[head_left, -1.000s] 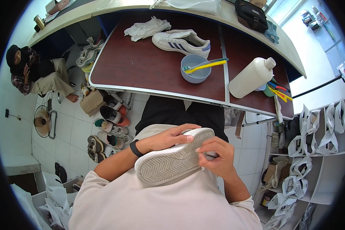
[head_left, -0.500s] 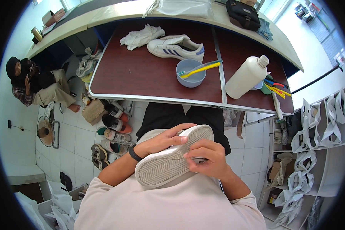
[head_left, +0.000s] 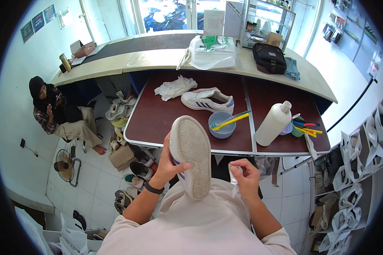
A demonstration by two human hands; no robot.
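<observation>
My left hand (head_left: 166, 170) grips a white sneaker (head_left: 194, 157) by its side, thumb on the edge of the sole. The shoe stands nearly upright, its pale zigzag-patterned sole facing me. To its right, apart from it, my right hand (head_left: 247, 180) pinches a small white piece (head_left: 234, 175) that looks like a wipe or thin cloth. On the dark red table (head_left: 157, 119) beyond lies a matching white sneaker (head_left: 206, 102) with blue stripes. Beside that is a grey-blue bowl (head_left: 222, 132) with a yellow-and-teal brush (head_left: 230, 122) resting across it.
A white bottle (head_left: 273, 125) stands right of the bowl, near a cup of colourful-handled brushes (head_left: 304, 129). A crumpled white cloth (head_left: 174, 88) lies at the back. Shoes (head_left: 141, 170) line the floor at left, where a person (head_left: 59, 110) sits. Bagged items fill shelves (head_left: 349, 187) at right.
My left hand has lifted the sneaker off my lap area and turned it upright. My right hand has come away from the sole, holding the white piece. The view has tilted up.
</observation>
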